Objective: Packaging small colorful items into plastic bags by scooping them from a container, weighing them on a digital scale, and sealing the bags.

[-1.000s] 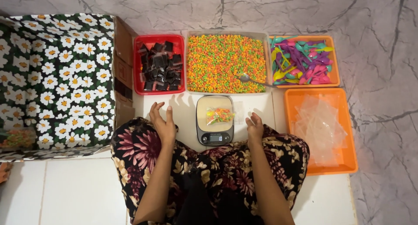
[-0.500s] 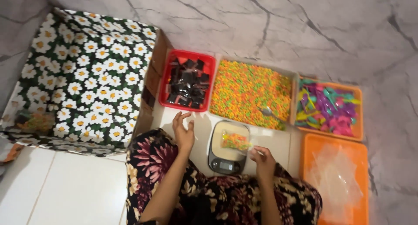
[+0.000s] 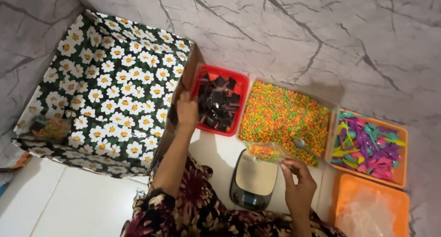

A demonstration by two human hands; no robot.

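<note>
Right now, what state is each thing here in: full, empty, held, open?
Small clear bag: held by right hand, partly filled with colourful bits.
Scale: platform bare.
Red tray: holds dark packets; left hand at its edge.
Middle tray: full of colourful bits, spoon in it.
Daisy-print box: covered.

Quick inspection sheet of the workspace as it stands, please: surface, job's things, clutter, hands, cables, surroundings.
Surface: white tiled floor; small digital scale, its pan bare.
Job's things: small clear bag part-filled with orange and green pellets, lifted above the scale; red tray of dark packets; bin of orange and green pellets with a metal spoon in it.
Clutter: orange tray of coloured plastic spoons; orange tray of clear bags; daisy-print box.
Hands: left hand at the red tray's edge; right hand pinching the bag.
Cables: nothing seen.
Surroundings: grey marbled wall.
</note>
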